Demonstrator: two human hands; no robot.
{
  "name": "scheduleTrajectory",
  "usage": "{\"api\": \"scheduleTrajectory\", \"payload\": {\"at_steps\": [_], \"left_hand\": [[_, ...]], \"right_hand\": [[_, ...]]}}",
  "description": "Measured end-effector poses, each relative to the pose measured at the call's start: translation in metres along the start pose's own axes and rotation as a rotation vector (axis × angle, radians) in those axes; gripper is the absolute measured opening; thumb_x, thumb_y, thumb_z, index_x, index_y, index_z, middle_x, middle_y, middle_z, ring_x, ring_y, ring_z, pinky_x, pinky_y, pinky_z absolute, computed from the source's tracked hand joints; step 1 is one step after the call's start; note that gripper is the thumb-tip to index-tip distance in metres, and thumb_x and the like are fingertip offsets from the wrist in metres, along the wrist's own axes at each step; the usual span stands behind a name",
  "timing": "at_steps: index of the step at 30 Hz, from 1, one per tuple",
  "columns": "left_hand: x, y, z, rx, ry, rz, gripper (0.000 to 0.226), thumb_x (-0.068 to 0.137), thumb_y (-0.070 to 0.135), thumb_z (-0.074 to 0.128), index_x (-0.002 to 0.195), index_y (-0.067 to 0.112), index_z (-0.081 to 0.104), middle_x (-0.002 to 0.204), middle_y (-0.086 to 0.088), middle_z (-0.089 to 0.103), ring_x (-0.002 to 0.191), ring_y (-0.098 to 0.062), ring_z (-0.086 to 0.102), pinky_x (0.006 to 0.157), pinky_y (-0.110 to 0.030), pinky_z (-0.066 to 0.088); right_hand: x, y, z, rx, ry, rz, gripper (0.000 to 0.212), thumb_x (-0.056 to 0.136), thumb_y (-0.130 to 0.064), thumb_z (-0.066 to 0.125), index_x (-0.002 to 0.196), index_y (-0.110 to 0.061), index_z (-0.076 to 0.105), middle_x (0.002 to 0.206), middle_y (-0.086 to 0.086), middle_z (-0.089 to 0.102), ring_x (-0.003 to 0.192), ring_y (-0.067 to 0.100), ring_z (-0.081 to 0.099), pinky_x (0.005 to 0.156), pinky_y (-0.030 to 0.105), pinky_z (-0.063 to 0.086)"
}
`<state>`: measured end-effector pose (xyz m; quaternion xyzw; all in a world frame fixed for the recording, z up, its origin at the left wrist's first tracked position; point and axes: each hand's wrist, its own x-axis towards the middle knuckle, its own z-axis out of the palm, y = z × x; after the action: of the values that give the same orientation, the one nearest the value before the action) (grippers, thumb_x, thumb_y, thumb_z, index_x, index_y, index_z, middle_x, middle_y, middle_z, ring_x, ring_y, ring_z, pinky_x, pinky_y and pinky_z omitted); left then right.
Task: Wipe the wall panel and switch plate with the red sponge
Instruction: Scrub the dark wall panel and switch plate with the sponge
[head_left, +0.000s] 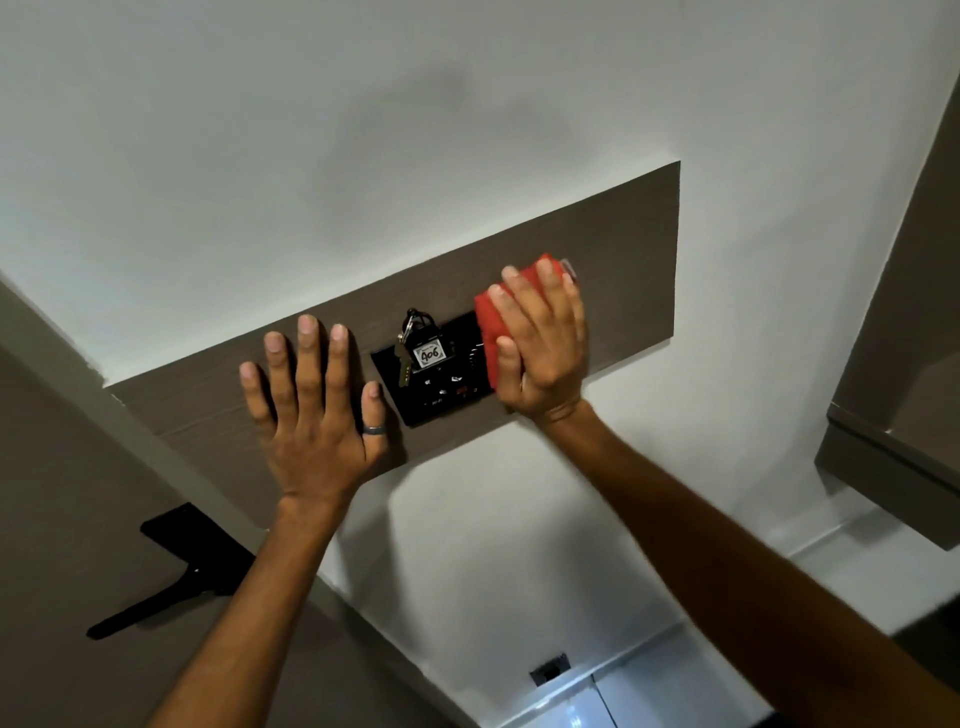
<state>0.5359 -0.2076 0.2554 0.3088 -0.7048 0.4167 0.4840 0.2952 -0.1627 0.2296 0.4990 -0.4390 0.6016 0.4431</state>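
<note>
A brown wood-grain wall panel (618, 244) runs across the white wall. A black switch plate (441, 387) is set in its middle, with a key and a tag reading 406 (429, 353) hanging in it. My right hand (545, 343) presses the red sponge (491, 317) flat against the panel, overlapping the right edge of the switch plate. My left hand (311, 410) lies flat on the panel just left of the plate, fingers spread, a ring on the thumb. Most of the sponge is hidden under my right hand.
A brown door with a black lever handle (171, 582) stands at the lower left. A brown cabinet or shelf (893, 415) juts out at the right. A small black wall socket (549, 669) sits low on the white wall below.
</note>
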Motion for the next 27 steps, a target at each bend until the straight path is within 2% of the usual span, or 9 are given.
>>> {"api": "scheduleTrajectory", "payload": {"at_steps": [2,6,9,13,16,19,23,26,27], "left_hand": [[0.000,0.000,-0.001,-0.001,0.003,0.000,0.062,0.103,0.036,0.046,0.158,0.011,0.032,0.162,-0.014,0.029,0.157,-0.026,0.004,0.127,-0.050,0.007],[-0.002,-0.001,0.000,-0.008,0.005,0.013,0.063,0.103,0.036,0.045,0.159,0.011,0.029,0.162,-0.015,0.029,0.157,-0.026,0.003,0.127,-0.049,0.006],[-0.001,0.001,0.002,0.018,0.013,-0.006,0.064,0.102,0.035,0.044,0.160,0.012,0.027,0.162,-0.014,0.029,0.157,-0.026,0.004,0.127,-0.049,0.006],[-0.002,0.004,0.001,0.005,0.013,-0.009,0.063,0.103,0.036,0.043,0.159,0.011,0.028,0.164,-0.011,0.026,0.157,-0.026,0.004,0.127,-0.050,0.006],[-0.001,0.005,0.000,0.037,0.003,-0.012,0.063,0.103,0.036,0.042,0.160,0.012,0.028,0.165,-0.008,0.021,0.157,-0.027,0.006,0.128,-0.050,0.006],[-0.003,0.004,0.003,0.024,0.026,0.001,0.063,0.103,0.036,0.043,0.159,0.012,0.031,0.166,-0.009,0.022,0.157,-0.029,0.010,0.127,-0.051,0.009],[0.000,0.003,0.003,0.042,0.020,-0.010,0.061,0.102,0.037,0.042,0.158,0.012,0.033,0.168,-0.008,0.019,0.157,-0.029,0.010,0.127,-0.051,0.009],[0.000,0.005,0.002,0.009,0.022,-0.016,0.060,0.102,0.036,0.044,0.156,0.011,0.037,0.164,-0.011,0.027,0.157,-0.029,0.010,0.126,-0.052,0.011],[0.000,0.004,0.002,0.002,0.028,-0.012,0.060,0.102,0.036,0.044,0.156,0.011,0.037,0.162,-0.012,0.030,0.157,-0.029,0.011,0.126,-0.052,0.012]], "right_hand": [[-0.013,-0.028,0.007,-0.034,0.025,0.120,0.046,0.110,-0.034,0.037,0.144,-0.013,0.060,0.146,0.014,0.064,0.147,0.041,0.048,0.127,0.059,0.032],[-0.004,0.000,-0.003,0.003,-0.076,-0.208,0.047,0.107,-0.038,0.040,0.143,-0.015,0.062,0.144,0.013,0.065,0.143,0.040,0.052,0.124,0.060,0.037],[-0.009,-0.018,0.001,-0.050,-0.051,0.014,0.047,0.108,-0.038,0.040,0.143,-0.014,0.061,0.145,0.015,0.064,0.145,0.043,0.048,0.126,0.063,0.032],[-0.012,-0.006,-0.006,0.000,-0.106,-0.153,0.047,0.108,-0.037,0.040,0.144,-0.016,0.059,0.147,0.013,0.063,0.144,0.041,0.050,0.125,0.062,0.035],[-0.014,-0.024,-0.005,-0.034,-0.091,0.025,0.046,0.108,-0.036,0.044,0.148,-0.017,0.056,0.151,0.012,0.060,0.150,0.041,0.044,0.127,0.062,0.030],[-0.016,-0.011,-0.005,-0.018,-0.110,-0.148,0.047,0.108,-0.035,0.044,0.149,-0.018,0.056,0.152,0.010,0.059,0.149,0.039,0.046,0.127,0.060,0.031],[-0.007,-0.016,-0.007,-0.023,-0.087,0.066,0.047,0.109,-0.036,0.040,0.153,-0.020,0.051,0.154,0.010,0.056,0.153,0.038,0.040,0.130,0.060,0.025],[-0.012,-0.013,-0.007,-0.030,-0.156,-0.153,0.047,0.109,-0.038,0.039,0.151,-0.021,0.053,0.153,0.010,0.058,0.150,0.038,0.044,0.128,0.060,0.030],[-0.008,-0.007,-0.009,-0.019,-0.151,-0.126,0.047,0.109,-0.038,0.039,0.150,-0.020,0.054,0.151,0.012,0.059,0.149,0.039,0.045,0.127,0.061,0.031]]}}
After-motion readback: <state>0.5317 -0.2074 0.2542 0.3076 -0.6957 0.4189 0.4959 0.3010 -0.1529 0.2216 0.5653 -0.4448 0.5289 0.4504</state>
